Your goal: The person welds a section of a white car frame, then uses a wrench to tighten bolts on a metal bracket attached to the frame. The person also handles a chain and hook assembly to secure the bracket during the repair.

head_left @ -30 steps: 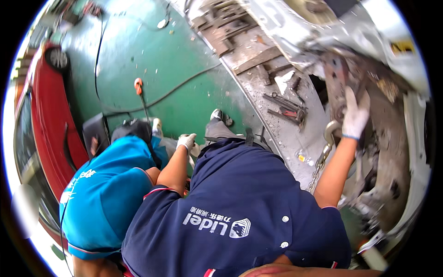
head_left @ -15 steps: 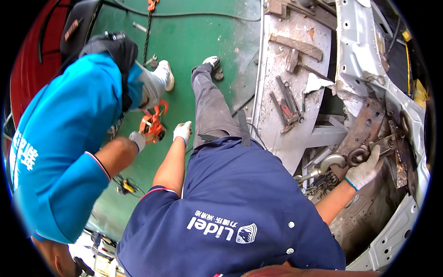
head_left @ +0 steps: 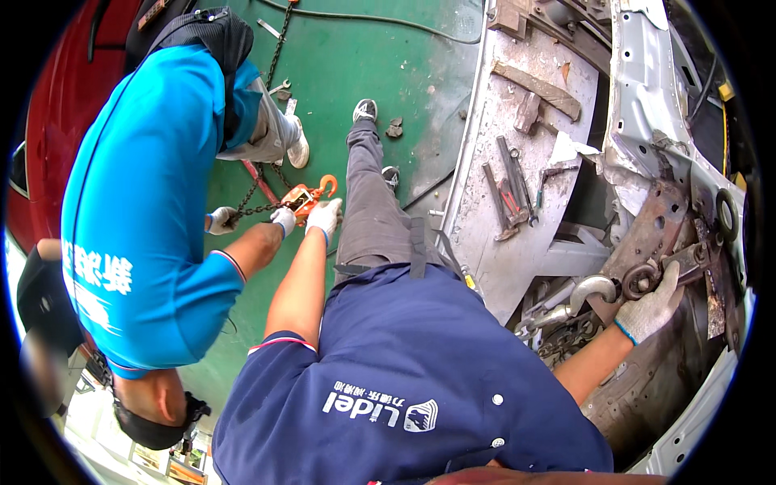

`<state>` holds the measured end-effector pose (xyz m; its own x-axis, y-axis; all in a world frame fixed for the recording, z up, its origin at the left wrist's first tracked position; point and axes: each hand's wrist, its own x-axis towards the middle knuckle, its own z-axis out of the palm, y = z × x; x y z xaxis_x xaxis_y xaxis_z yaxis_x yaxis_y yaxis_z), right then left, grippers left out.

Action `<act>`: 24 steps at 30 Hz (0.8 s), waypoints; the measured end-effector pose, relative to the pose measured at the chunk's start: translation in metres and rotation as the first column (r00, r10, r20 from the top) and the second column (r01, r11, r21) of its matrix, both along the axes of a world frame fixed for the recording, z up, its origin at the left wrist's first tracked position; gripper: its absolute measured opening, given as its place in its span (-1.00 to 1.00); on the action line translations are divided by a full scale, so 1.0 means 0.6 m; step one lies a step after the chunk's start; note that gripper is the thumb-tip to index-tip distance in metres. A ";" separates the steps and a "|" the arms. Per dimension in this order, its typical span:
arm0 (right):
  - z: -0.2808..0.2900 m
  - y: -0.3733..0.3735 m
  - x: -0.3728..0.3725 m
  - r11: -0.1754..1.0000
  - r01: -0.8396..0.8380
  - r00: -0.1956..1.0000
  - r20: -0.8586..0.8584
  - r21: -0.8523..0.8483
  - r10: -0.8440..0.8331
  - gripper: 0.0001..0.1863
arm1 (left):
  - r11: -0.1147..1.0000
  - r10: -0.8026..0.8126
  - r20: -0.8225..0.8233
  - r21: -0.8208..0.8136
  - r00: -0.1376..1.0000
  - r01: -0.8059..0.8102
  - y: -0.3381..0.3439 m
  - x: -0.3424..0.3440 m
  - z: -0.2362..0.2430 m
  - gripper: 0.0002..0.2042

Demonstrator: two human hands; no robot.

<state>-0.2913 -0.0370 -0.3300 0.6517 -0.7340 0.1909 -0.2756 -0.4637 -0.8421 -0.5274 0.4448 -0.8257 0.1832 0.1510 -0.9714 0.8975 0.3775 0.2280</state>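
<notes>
My left hand (head_left: 325, 218), in a white work glove, is closed on the orange lever chain hoist (head_left: 301, 202), close to its orange hook (head_left: 328, 184). A co-worker's gloved hand (head_left: 284, 220) holds the same hoist from the left. Their other hand (head_left: 221, 221) grips its dark chain (head_left: 252, 212). At the right, my gloved right hand (head_left: 651, 314) is wrapped around a rusty pulling clamp (head_left: 687, 260) beside its thick ring (head_left: 640, 280); some of its fingers are hidden. A large bare-metal hook (head_left: 594, 289) lies just left of that ring.
A silver car body frame (head_left: 647, 89) curves along the right. Hammers (head_left: 509, 190) and a wooden block (head_left: 540, 89) lie on the grey metal platform (head_left: 477, 250). Loose chain (head_left: 566, 346) lies below the hook. The co-worker in blue (head_left: 153, 178) bends close at my left, over the green floor (head_left: 364, 56).
My left hand has reached the orange hoist and closed on it. The hoist and the co-worker have shifted toward me. My right hand stays at the clamp.
</notes>
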 end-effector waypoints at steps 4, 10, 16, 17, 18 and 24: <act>0.003 0.015 0.004 0.997 0.073 0.997 -0.040 0.000 -0.073 -0.58 | 0.997 -0.014 0.172 0.083 0.985 0.000 0.009 0.136 -0.055 -0.76; 0.013 -0.022 -0.015 0.986 0.169 0.979 -0.117 0.002 -0.168 -0.60 | 0.903 -0.341 0.077 0.304 0.937 0.303 0.047 0.308 -0.190 -0.43; 0.063 -0.048 -0.025 0.864 0.500 0.866 -0.001 -0.056 -0.501 -0.47 | 0.599 -0.592 -0.291 0.466 0.752 0.651 0.205 0.430 -0.380 -0.37; 0.068 -0.041 -0.018 0.936 0.323 0.935 -0.196 0.138 -0.294 -0.45 | 0.513 -0.624 -0.268 0.568 0.734 0.644 0.230 0.436 -0.407 -0.41; 0.067 -0.032 -0.003 0.929 0.162 0.932 -0.362 0.333 -0.033 -0.42 | 0.371 -0.701 -0.339 0.578 0.627 0.727 0.268 0.457 -0.438 -0.43; -0.243 -0.008 0.065 0.898 0.439 0.807 -0.443 0.010 -0.389 -0.43 | 0.430 -0.628 -0.494 0.423 0.601 0.797 0.421 0.515 -0.602 -0.38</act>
<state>-0.2524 -0.0420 -0.4758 0.2792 -0.9520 -0.1256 -0.7581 -0.1383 -0.6374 -0.2181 0.6976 -1.1868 0.2819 0.5801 -0.7642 0.8285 -0.5488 -0.1110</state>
